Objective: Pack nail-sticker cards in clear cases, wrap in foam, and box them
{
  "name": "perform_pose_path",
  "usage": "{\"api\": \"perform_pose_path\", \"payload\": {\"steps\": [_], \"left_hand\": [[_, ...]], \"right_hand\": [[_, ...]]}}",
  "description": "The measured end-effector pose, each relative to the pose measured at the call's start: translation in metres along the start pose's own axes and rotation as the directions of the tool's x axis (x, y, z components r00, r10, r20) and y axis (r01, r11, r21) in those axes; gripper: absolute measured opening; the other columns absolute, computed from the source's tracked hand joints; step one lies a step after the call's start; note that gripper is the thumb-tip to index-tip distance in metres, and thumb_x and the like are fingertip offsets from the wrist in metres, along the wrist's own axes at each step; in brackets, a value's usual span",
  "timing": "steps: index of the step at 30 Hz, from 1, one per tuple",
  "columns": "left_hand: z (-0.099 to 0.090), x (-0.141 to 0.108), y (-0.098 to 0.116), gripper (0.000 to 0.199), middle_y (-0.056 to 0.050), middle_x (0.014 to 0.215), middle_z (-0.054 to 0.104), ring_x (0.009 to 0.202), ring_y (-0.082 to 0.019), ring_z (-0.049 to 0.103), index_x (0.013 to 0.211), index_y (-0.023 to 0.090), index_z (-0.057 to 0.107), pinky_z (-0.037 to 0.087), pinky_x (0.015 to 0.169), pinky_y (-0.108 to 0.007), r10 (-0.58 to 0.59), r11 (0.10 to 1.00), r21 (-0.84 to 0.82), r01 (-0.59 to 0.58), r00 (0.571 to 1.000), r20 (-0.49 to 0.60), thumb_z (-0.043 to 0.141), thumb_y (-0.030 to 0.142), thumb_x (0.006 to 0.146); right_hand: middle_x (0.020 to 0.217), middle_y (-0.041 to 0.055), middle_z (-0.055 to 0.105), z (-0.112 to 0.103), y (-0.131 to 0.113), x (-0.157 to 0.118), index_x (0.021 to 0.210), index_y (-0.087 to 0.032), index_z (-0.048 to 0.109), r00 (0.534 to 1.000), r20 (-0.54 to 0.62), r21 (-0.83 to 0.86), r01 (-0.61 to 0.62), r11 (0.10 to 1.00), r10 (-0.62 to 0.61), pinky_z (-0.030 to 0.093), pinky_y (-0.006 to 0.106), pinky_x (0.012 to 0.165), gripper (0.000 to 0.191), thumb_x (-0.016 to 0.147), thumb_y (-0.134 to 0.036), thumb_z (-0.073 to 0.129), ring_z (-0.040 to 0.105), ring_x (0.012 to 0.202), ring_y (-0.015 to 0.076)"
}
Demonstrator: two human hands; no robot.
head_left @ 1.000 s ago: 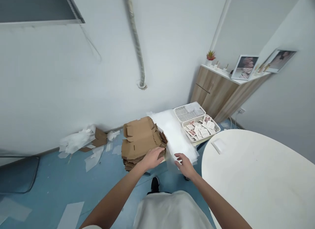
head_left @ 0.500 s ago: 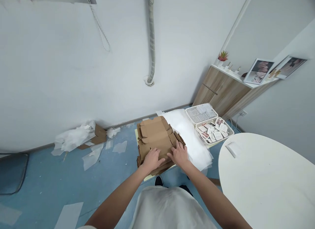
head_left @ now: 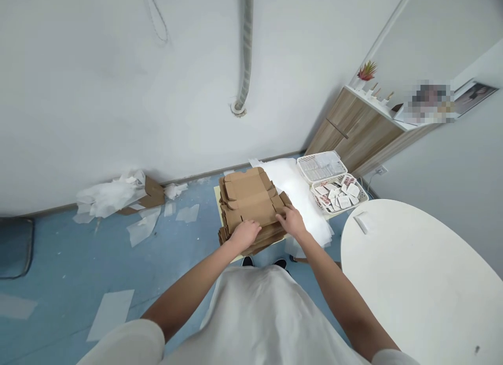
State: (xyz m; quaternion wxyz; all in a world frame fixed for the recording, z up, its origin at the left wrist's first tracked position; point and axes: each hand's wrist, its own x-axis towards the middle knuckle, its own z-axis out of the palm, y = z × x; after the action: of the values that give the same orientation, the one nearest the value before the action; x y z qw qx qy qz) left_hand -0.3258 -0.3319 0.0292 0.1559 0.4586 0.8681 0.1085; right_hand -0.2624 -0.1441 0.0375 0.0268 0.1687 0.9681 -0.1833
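A stack of flattened brown cardboard boxes lies on a low, pale yellow surface in front of me. At the near edge of the top box, my left hand is closed with its fingers curled over the cardboard. My right hand grips the same box at its right near corner, the thumb on top and the fingers by the side flap. Some of the fingertips are hidden. Right of the stack lies a pile of thin white sheets.
Two white baskets stand beyond the sheets, one with clear packs, one with small printed cards. A round white table is close on my right. Wrapping scraps and a carton lie by the wall at left.
My view has tilted and shifted slightly. The left hand's fingers have curled in from lying spread on the top box, and the right hand has drawn its fingers together at the corner.
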Motion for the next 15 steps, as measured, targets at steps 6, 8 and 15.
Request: {"api": "perform_pose_path", "payload": {"steps": [6, 8, 15], "left_hand": [[-0.006, -0.001, 0.0, 0.027, -0.01, 0.083, 0.061, 0.078, -0.021, 0.06, 0.087, 0.014, 0.053, 0.043, 0.068, -0.032, -0.082, 0.997, -0.01, 0.082, 0.997, -0.001, 0.027, 0.018, 0.089], [-0.009, -0.001, 0.0, 0.024, -0.01, 0.084, 0.061, 0.079, -0.021, 0.06, 0.089, 0.014, 0.053, 0.043, 0.069, -0.032, -0.119, 0.993, -0.026, 0.118, 0.993, -0.022, 0.029, 0.017, 0.088], [-0.015, -0.008, 0.003, 0.017, -0.008, 0.083, 0.059, 0.078, -0.02, 0.058, 0.087, 0.016, 0.049, 0.041, 0.067, -0.031, -0.199, 0.976, -0.105, 0.191, 0.977, -0.079, 0.035, 0.013, 0.079]], "right_hand": [[0.118, 0.0134, 0.045, -0.004, 0.009, -0.008, 0.12, -0.016, 0.046, 0.979, -0.203, 0.166, 0.062, 0.984, -0.028, 0.036, 0.039, 0.093, 0.053, 0.072, -0.036, 0.056, 0.043, 0.11, 0.0257], [0.116, 0.0129, 0.045, -0.001, 0.007, -0.011, 0.125, -0.017, 0.038, 0.963, -0.266, 0.18, 0.02, 0.983, 0.029, 0.038, 0.04, 0.09, 0.06, 0.069, -0.03, 0.058, 0.044, 0.107, 0.0259], [0.111, 0.0105, 0.051, -0.012, 0.008, -0.009, 0.12, -0.018, 0.043, 0.986, -0.158, 0.352, 0.004, 0.936, 0.055, 0.04, 0.042, 0.087, 0.057, 0.066, -0.029, 0.057, 0.047, 0.103, 0.0253]]}}
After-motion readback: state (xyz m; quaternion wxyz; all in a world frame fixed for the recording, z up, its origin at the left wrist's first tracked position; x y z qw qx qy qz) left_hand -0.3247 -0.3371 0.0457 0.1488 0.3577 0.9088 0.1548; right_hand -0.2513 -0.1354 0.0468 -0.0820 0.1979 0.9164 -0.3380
